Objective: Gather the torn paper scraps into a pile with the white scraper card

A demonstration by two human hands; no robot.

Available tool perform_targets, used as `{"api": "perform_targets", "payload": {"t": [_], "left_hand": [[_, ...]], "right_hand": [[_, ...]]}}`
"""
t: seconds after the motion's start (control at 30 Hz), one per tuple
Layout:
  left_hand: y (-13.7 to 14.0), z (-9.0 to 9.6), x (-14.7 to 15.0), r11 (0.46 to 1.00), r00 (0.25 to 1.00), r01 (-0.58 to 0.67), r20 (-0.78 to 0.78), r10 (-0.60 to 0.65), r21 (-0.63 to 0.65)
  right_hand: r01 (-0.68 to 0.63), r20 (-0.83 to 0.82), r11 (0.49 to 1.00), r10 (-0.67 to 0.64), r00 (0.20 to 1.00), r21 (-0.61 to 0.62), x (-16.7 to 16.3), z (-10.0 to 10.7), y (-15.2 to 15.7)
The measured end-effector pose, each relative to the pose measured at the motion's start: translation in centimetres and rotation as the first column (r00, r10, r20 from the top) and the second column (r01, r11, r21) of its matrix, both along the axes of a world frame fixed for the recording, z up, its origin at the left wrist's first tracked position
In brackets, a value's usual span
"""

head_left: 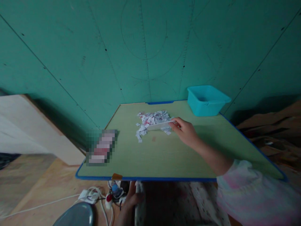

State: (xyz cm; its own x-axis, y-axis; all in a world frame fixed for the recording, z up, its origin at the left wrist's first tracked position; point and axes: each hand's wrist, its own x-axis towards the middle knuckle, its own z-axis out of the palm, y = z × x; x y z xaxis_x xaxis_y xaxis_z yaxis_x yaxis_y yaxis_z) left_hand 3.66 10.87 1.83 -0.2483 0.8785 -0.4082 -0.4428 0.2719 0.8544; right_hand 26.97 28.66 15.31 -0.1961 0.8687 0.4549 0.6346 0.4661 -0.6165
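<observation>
My right hand (pixel 184 130) reaches over the table and is closed, thumb and fingers pinching one end of a thin white strip (pixel 157 125). The strip stands on its long edge against the near side of a heap of torn paper scraps (pixel 154 117), some with reddish marks. A few loose scraps lie to the left of the heap and on the near side of the strip. Below the table's front edge is my left hand (pixel 135 197), beside a patterned light cloth. Its fingers are partly hidden and dim, so what it touches is unclear.
A turquoise plastic tub (pixel 207 102) stands at the table's (pixel 164 160) back right corner, by the green wall (pixel 150 40). A pixelated flat object (pixel 102 147) lies at the left edge. On the floor are cables (pixel 94 193) and a grey stool seat (pixel 75 215).
</observation>
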Motion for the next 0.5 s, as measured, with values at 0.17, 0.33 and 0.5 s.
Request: {"api": "perform_targets", "payload": {"t": [0.17,0.33,0.5], "left_hand": [[0.1,0.4,0.3,1.0,1.0,0.016,0.011,-0.016,0.019],[0.0,0.9,-0.2,0.999,0.999,0.023,0.027,-0.023,-0.027],[0.1,0.3,-0.2,0.998,0.999,-0.014,0.051,0.016,-0.053]], "right_hand": [[0.045,0.006,0.999,-0.045,0.999,0.031,0.5,0.4,0.0],[0.098,-0.064,0.993,-0.093,0.994,0.066,1.2,1.0,-0.1],[0.057,-0.01,0.997,-0.056,0.998,0.051,0.4,0.3,-0.1]]}}
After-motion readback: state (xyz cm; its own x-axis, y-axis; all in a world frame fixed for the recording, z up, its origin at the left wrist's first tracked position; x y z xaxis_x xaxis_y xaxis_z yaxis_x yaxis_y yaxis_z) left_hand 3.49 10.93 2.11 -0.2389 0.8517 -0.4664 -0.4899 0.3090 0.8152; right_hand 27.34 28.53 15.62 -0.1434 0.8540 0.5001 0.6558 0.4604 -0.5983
